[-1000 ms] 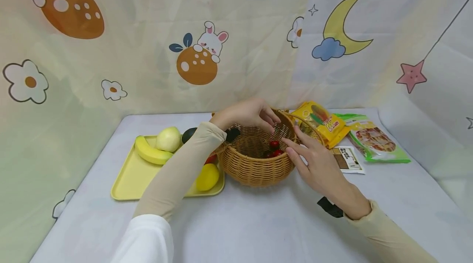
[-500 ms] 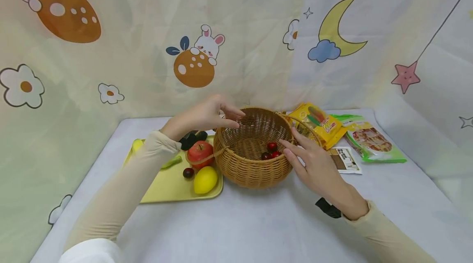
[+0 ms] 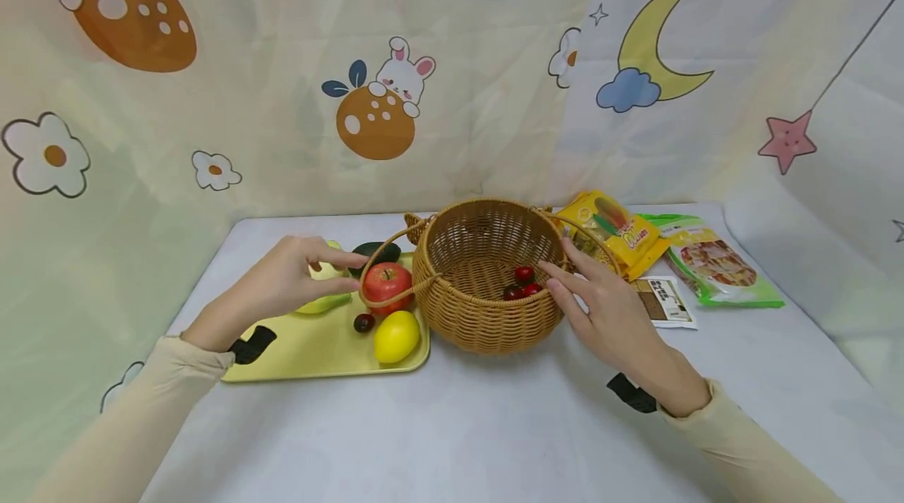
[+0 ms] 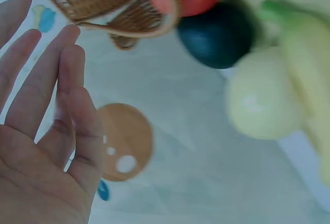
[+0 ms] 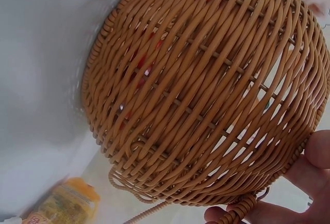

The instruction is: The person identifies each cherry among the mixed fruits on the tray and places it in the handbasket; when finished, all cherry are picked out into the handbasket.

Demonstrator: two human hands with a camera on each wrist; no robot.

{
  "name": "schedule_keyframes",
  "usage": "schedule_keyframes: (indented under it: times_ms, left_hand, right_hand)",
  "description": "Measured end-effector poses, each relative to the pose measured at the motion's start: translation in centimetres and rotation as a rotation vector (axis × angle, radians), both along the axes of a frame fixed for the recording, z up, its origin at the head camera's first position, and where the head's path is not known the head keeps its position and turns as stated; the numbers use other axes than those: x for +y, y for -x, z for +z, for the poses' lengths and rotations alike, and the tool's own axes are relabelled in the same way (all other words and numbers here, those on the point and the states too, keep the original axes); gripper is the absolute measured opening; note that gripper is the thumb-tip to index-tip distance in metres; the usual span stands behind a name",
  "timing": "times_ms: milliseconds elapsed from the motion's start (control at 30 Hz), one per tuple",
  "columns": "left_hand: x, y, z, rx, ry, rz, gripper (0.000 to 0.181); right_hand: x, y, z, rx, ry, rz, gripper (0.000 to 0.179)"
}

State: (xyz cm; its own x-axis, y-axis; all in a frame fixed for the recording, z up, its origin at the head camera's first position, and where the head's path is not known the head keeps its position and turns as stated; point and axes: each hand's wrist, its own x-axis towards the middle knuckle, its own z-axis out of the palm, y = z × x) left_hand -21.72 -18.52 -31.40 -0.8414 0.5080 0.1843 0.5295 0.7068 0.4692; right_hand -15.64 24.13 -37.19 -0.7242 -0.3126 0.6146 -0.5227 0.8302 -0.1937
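In the head view, the wicker basket (image 3: pixel 487 326) stands mid-table with three red cherries (image 3: pixel 524 275) inside. My right hand (image 3: pixel 603 311) holds its right rim, fingers on both sides of it; in the right wrist view, fingertips (image 5: pixel 304 175) show at the rim. My left hand (image 3: pixel 282 283) hovers over the yellow tray (image 3: pixel 311 362), fingertips close to the basket's left handle, nothing held; whether they touch is unclear. A red apple (image 3: pixel 387 278), a dark cherry (image 3: pixel 363 322) and a lemon (image 3: pixel 396 337) lie on the tray.
A dark green avocado (image 3: pixel 377 253), a banana (image 4: pixel 309 64) and a pale round fruit (image 4: pixel 263 95) are also on the tray, partly hidden by the left hand in the head view. Yellow snack packets (image 3: pixel 614 232), a green-edged bag (image 3: pixel 716 264) and a flat white-and-brown packet (image 3: pixel 664 301) lie right of the basket.
My left hand has moved from above the basket leftward and down to the handle and tray. My right hand stays at the basket rim.
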Motion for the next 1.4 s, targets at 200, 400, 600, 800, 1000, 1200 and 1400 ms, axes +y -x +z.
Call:
schedule_keyframes:
  times_ms: [200, 400, 600, 800, 1000, 1200, 1400]
  left_hand:
    - [-3.2, -1.5, -3.6, -0.035, -0.048, 0.066, 0.034]
    - [-4.5, -2.2, -6.6, -0.089, -0.083, 0.072, 0.037]
    - [-4.4, -1.7, -7.9, -0.091, -0.081, 0.053, 0.038]
    - [-3.6, -1.1, -8.6, -0.113, -0.034, 0.034, 0.037]
    - [-2.5, -0.6, -9.2, -0.159, -0.039, 0.021, 0.038]
    - [-1.7, -0.2, -9.7, -0.167, -0.032, 0.026, 0.040]
    - [-1.2, 0.1, -10.0, -0.163, -0.030, 0.022, 0.035]
  right_hand:
    - [-0.1, 0.0, 0.0, -0.015, -0.003, -0.002, 0.035]
    - [0.0, 0.0, 0.1, -0.004, 0.006, 0.010, 0.036]
    - [0.2, 0.0, 0.2, -0.009, 0.010, 0.002, 0.036]
    - [0.1, 0.1, 0.1, -0.018, 0.006, 0.001, 0.036]
    - [0.0, 0.0, 0.0, 0.020, 0.013, 0.010, 0.037]
    - [0.0, 0.0, 0.0, 0.021, 0.005, 0.008, 0.037]
    - [0.0, 0.0, -0.1, 0.009, 0.003, -0.001, 0.036]
